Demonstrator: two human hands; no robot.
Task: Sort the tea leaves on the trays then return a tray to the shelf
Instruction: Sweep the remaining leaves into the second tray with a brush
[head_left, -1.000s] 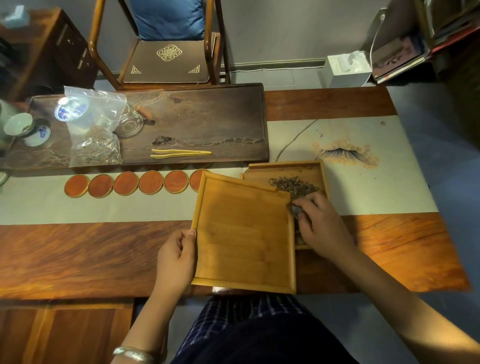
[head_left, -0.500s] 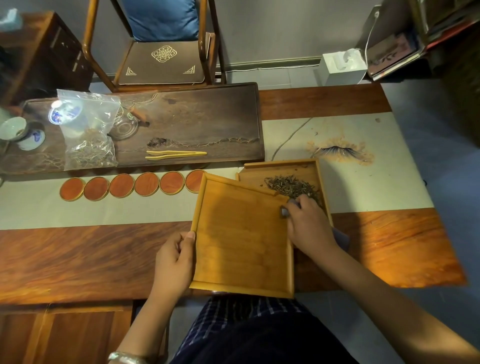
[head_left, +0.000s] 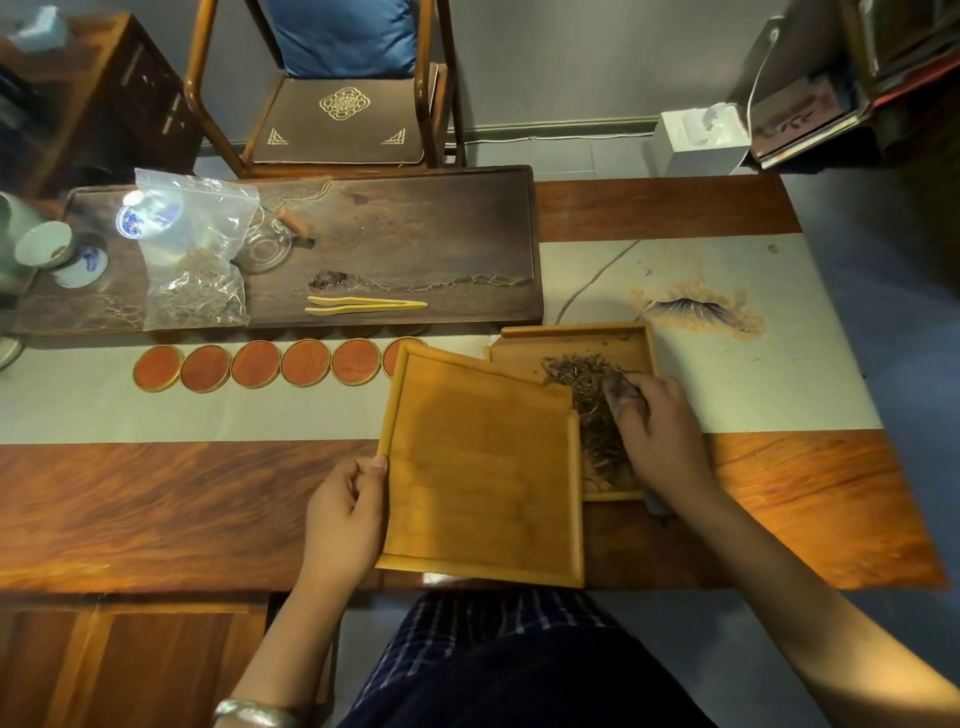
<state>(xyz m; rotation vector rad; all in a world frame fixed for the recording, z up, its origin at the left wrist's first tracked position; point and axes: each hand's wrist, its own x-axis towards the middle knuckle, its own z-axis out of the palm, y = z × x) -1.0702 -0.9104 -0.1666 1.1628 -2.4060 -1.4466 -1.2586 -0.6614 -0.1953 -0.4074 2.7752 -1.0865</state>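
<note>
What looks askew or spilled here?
The empty tray sits rotated, overlapping the tray of tea leaves and hiding one coaster partly. Left hand grips its edge. No clear spill.

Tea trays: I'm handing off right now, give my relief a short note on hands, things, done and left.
Left hand grips the left rim of the empty tray, which overlaps the second tray.
Right hand is in the second tray, fingers curled on a small dark tool I cannot identify, over the tea leaves.
Done: the leaves are heaped in the second tray; the near tray holds none.
Left: finish sorting, then return a tray to the shelf, which is not in view.
</note>
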